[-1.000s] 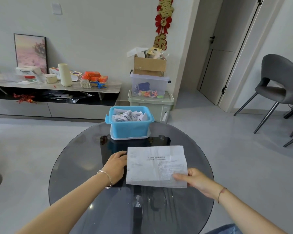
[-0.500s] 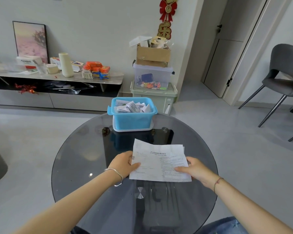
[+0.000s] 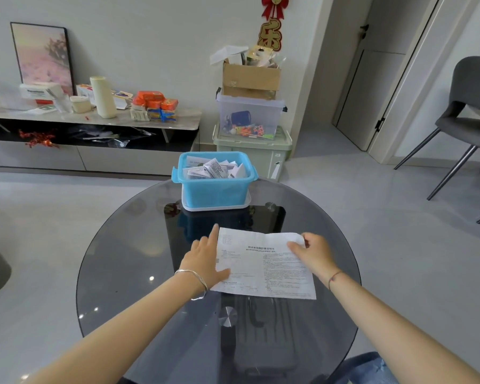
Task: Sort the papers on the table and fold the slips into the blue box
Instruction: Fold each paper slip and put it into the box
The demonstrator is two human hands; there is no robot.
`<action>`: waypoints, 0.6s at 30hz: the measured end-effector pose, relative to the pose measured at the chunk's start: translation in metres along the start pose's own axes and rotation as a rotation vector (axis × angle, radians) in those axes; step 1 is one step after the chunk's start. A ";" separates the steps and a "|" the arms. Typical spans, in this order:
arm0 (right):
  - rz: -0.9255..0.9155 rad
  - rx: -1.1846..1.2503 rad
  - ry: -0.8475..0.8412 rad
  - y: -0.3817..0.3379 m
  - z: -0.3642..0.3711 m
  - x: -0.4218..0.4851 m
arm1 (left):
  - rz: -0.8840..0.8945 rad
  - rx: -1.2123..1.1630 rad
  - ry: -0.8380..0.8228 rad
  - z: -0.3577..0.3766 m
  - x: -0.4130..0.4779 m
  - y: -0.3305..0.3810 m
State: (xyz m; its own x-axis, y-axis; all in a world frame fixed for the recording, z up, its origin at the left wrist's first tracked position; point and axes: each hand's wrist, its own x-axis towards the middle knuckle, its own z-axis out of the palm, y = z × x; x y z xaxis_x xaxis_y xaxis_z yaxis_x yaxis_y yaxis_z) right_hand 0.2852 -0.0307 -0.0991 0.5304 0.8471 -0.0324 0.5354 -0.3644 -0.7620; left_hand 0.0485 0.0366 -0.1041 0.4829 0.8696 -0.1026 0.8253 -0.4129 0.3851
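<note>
Pressing down with straight fingers, our left hand [image 3: 204,263] rests on the left edge of the white printed paper sheet [image 3: 263,268], which lies at the centre of the frame on the round dark glass bench [image 3: 122,261]. Our right hand [image 3: 315,253] pinches its upper right corner. Just above the sheet, the blue plastic box [image 3: 214,191] holds folded white slips [image 3: 215,170].

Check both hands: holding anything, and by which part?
The right hand pinches the paper at its far right corner; the left hand lies flat on its left edge, not gripping.
</note>
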 end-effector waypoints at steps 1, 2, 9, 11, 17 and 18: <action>-0.028 -0.033 0.018 -0.001 0.002 0.000 | 0.053 0.042 0.041 0.001 -0.001 0.002; -0.049 -0.055 0.029 0.000 0.004 0.000 | 0.112 0.051 0.054 0.003 -0.002 0.005; -0.077 -0.095 -0.003 0.006 0.007 0.012 | 0.315 0.156 -0.040 0.031 0.000 0.015; -0.064 -0.089 -0.009 0.008 0.008 0.012 | 0.301 0.196 -0.042 0.035 0.002 0.015; -0.374 -0.379 0.198 0.004 0.013 0.002 | 0.242 0.253 -0.087 0.038 0.003 0.016; -0.445 -0.437 0.215 0.000 0.017 -0.002 | 0.237 0.255 -0.091 0.038 0.003 0.016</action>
State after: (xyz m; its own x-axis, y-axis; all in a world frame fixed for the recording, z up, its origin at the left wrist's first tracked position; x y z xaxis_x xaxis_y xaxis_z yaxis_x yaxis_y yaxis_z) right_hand 0.2727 -0.0257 -0.1105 0.2916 0.8735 0.3897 0.9275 -0.1586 -0.3384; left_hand 0.0748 0.0225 -0.1332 0.6840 0.7189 -0.1237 0.7285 -0.6642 0.1678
